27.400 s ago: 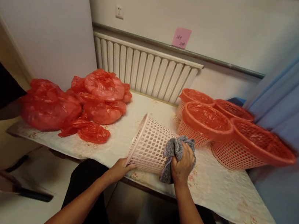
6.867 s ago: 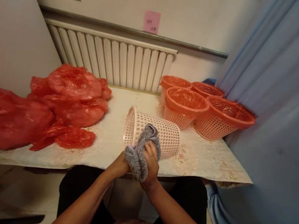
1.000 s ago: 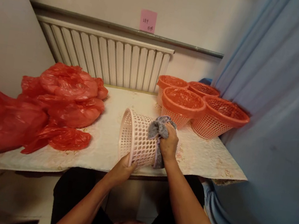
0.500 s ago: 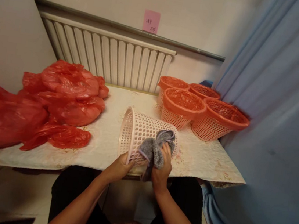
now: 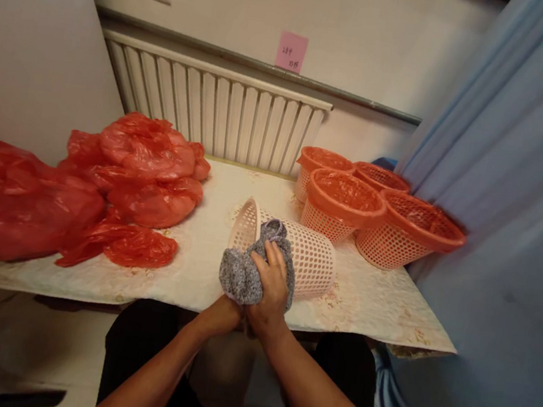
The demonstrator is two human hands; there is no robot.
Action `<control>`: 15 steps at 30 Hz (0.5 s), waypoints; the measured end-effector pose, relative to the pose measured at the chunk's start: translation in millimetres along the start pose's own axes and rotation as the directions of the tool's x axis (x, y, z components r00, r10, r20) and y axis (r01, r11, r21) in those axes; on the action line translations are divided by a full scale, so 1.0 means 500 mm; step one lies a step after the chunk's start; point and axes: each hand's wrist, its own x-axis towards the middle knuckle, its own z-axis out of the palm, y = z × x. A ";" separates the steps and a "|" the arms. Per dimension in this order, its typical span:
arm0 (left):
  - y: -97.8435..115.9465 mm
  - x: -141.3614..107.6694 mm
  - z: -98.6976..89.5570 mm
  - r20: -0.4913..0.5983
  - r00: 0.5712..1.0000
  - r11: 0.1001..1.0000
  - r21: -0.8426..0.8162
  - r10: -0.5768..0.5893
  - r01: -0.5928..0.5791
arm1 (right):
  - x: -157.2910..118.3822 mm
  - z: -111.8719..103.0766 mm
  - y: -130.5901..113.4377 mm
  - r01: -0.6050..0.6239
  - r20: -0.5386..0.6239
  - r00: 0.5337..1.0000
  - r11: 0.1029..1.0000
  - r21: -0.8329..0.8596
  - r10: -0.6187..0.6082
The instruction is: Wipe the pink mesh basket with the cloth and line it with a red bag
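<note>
A pale pink perforated plastic wastebasket (image 5: pixel 315 258) lies on its side on the table, its mouth facing left. My right hand (image 5: pixel 270 287) presses a grey cloth (image 5: pixel 241 279) with a purple edge against the basket's side near the mouth, fingers bent over it. Some of the cloth hangs over the rim. My left hand (image 5: pixel 222 316) is at the lower rim of the basket, close against my right wrist; the cloth and my right hand hide its fingers.
Several similar baskets (image 5: pixel 329 225) lined with red bags stand upright at the back right. Filled red plastic bags (image 5: pixel 157 154) are heaped on the left of the cloth-covered table (image 5: pixel 213 222). A radiator (image 5: pixel 223 112) is behind, and a blue curtain (image 5: pixel 512 217) hangs on the right.
My right hand has moved the cloth left along the basket, from near its base to the rim. My left hand stays by the rim, its fingers now covered. The view has shifted slightly.
</note>
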 end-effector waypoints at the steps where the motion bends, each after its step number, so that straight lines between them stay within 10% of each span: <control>1: 0.004 0.002 0.005 0.064 0.998 1.000 -0.026 0.000 0.002 | 0.018 -0.002 0.001 -0.012 0.009 1.000 1.000 0.004 0.012; 7: -0.009 -0.008 0.021 0.153 0.988 0.993 -0.110 -0.033 0.050 | 0.099 -0.007 0.013 -0.097 0.043 0.994 0.995 0.026 0.096; 15: -0.022 -0.020 0.024 0.169 0.984 0.991 -0.119 -0.047 0.067 | 0.079 -0.006 0.003 -0.096 0.021 0.995 0.995 0.027 0.095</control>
